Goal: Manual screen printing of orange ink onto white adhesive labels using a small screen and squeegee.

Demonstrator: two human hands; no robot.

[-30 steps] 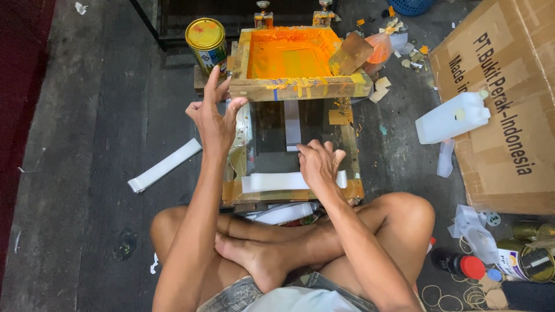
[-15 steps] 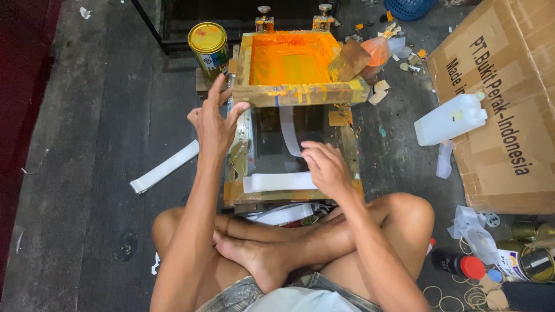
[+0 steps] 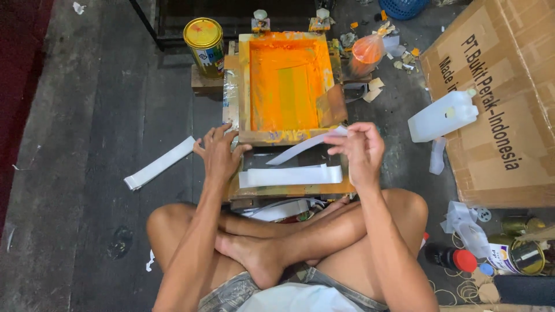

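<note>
Right hand (image 3: pixel 359 151) pinches a white strip (image 3: pixel 300 147); left hand (image 3: pixel 221 155), fingers spread, rests on the orange screen frame (image 3: pixel 272 136).

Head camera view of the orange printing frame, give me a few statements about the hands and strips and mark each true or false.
1. The right hand pinches one end of a white strip. True.
2. The left hand lifts the yellow-lidded can. False: the can stands apart behind the frame; the hand rests at the near left corner of the orange-inked screen frame.
3. A second white strip lies flat on the wooden base below the frame. True.
4. The strip on the floor lies to the person's right. False: it lies to their left.
5. The white plastic jug stands upright. False: it lies on its side.
</note>
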